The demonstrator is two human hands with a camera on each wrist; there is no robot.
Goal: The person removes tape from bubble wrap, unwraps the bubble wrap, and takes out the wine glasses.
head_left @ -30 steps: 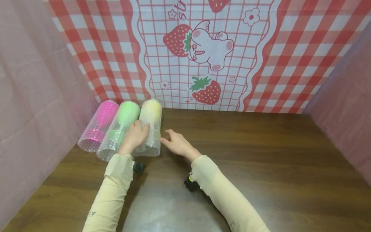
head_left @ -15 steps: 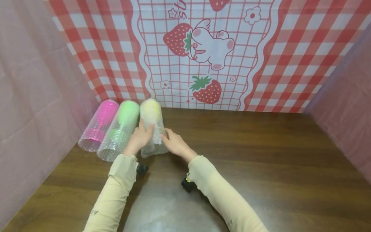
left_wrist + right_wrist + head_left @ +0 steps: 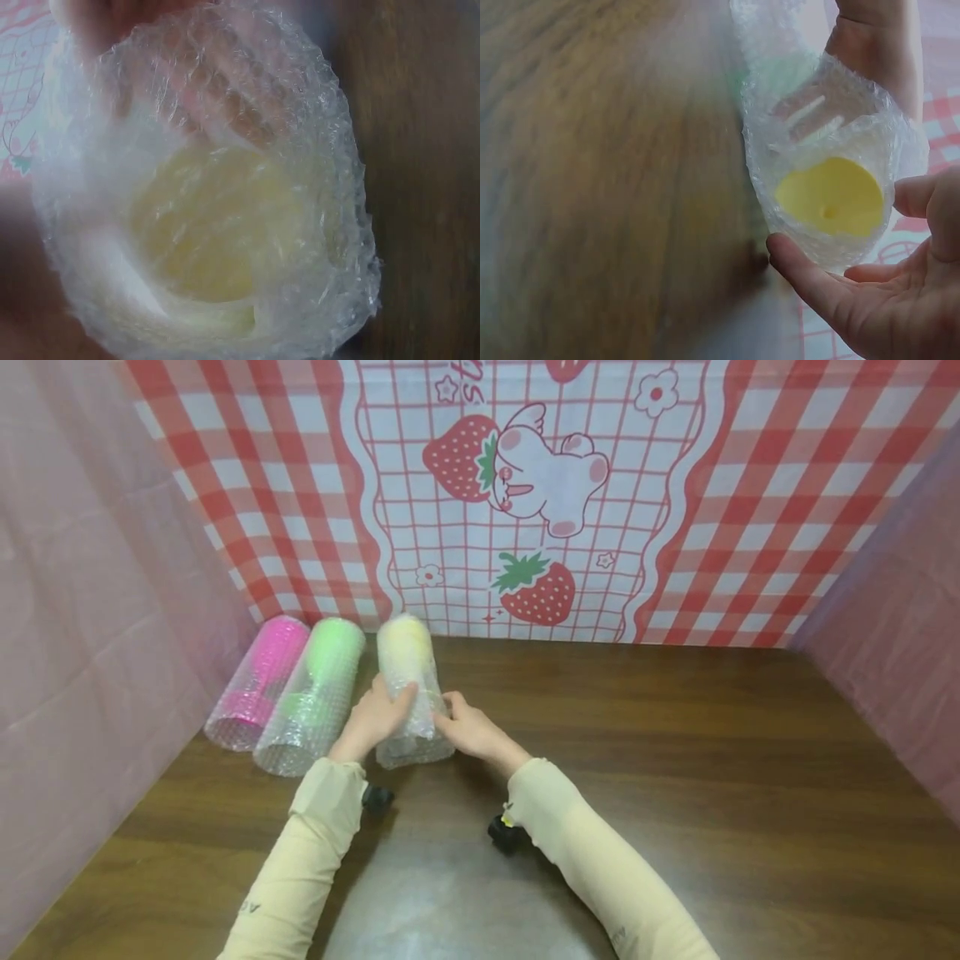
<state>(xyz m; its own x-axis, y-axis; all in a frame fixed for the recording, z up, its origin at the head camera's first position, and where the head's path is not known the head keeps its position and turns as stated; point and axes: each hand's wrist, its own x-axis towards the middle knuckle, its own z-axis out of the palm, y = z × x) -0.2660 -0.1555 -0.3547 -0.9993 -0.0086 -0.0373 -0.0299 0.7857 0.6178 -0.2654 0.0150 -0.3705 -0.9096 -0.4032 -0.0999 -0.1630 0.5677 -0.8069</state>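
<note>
A yellow item in a bubble wrap sleeve (image 3: 406, 652) lies between my two hands on the wooden table, its far end near the back cloth. My left hand (image 3: 375, 720) grips its left side, with the thumb over the top; in the left wrist view those fingers show blurred through the wrap. My right hand (image 3: 477, 732) holds the right side near the open end, and in the right wrist view thumb and fingers (image 3: 911, 196) spread round the wrap. Through that end a round yellow base (image 3: 831, 196) shows inside. The rest of the item is veiled by the wrap.
To the left lie a green item (image 3: 330, 652) and a pink item (image 3: 276, 652), each in its own bubble wrap sleeve, side by side. A checked strawberry cloth (image 3: 536, 597) hangs behind the table (image 3: 675, 760); pink cloths (image 3: 97, 568) close off both sides.
The yellow wrapped item has moved right, away from the green one, leaving a gap. My left hand has moved right with it, and my right hand has come onto its side.
</note>
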